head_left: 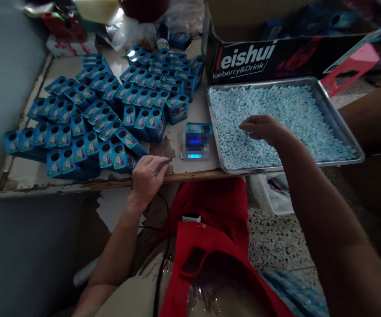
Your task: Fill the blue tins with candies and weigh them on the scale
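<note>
My right hand (261, 127) is over the metal tray (358, 154), its fingers bunched and pointing down into small pale-blue candies (276, 103). Some candies appear to be between the fingertips, though the palm side is hidden. At the table's front edge rests my left hand (151, 176), thumb and forefinger a little apart, with nothing visible between them. Just left of it stand many blue candy boxes (106, 125), packed in rows, with dark round spots on their tops. Between hand and tray lies a small blue item (199, 128), its front blurred out.
Behind the tray is a black printed carton (243, 61) holding more blue packs. A pink stool (352, 68) stands to its right. Plastic bags (134, 33) and a red-and-white box (73, 44) lie at the back. Below the tray is a white tub (272, 198).
</note>
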A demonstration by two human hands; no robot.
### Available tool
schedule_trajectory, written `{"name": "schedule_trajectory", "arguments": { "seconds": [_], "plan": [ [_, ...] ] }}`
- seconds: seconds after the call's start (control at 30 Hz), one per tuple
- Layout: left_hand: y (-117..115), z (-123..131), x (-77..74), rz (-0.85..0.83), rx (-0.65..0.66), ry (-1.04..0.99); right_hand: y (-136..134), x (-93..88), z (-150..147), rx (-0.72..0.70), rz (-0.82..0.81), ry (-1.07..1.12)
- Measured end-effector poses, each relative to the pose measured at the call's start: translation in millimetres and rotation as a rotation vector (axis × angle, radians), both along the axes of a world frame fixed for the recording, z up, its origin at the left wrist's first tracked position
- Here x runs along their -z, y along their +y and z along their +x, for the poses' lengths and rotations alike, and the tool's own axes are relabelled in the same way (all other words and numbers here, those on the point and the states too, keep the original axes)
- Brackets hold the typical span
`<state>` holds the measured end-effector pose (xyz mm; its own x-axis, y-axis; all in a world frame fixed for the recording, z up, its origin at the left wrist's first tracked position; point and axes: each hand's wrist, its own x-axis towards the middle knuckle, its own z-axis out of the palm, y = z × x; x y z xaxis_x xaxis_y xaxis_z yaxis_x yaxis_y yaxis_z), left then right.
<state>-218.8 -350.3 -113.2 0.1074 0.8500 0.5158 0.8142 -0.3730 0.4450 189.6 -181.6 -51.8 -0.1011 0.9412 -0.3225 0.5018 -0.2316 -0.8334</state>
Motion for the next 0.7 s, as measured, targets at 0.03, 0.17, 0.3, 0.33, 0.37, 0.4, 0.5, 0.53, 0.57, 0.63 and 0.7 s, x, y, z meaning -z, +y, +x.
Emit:
{"name": "schedule_trajectory", "arguments": {
  "seconds": [0.03, 0.17, 0.3, 0.33, 0.37, 0.4, 0.5, 0.53, 0.57, 0.63, 0.7],
  "plan": [
    [4, 6, 0.1, -0.004, 0.021, -0.01, -3, 1.2, -3, 0.002, -0.019, 0.017],
    [20, 27, 1.7, -0.002, 0.088, -0.104, -6, 0.0, -22, -0.03, -0.082, 0.152],
    [54, 40, 6.5, -0.054, 0.002, -0.393, 6, -5.9, -34, -0.051, -0.101, 0.238],
    [67, 44, 8.1, -0.065, -0.009, -0.448, 8, -6.8, -35, -0.037, -0.107, 0.245],
    [80, 47, 9.6, -0.084, 0.0, -0.486, 10, -7.6, -36, -0.027, -0.121, 0.267],
    [94, 51, 10.6, -0.121, 0.031, -0.512, 10, -8.3, -36, -0.024, -0.14, 0.296],
    [126, 67, 8.4, -0.311, 0.174, -0.562, 6, -12.2, -40, -0.061, -0.189, 0.407],
    [132, 73, 5.1, -0.352, 0.197, -0.571, 4, -14.8, -42, -0.073, -0.191, 0.435],
    [136, 80, 0.5, -0.367, 0.194, -0.572, 2, -18.3, -44, -0.084, -0.185, 0.456],
    [137, 92, -11.8, -0.323, 0.14, -0.561, 3, -27.3, -45, -0.077, -0.165, 0.533],
    [136, 103, -25.5, -0.269, 0.098, -0.55, 7, -36.7, -42, -0.019, -0.135, 0.683]
  ]
}}
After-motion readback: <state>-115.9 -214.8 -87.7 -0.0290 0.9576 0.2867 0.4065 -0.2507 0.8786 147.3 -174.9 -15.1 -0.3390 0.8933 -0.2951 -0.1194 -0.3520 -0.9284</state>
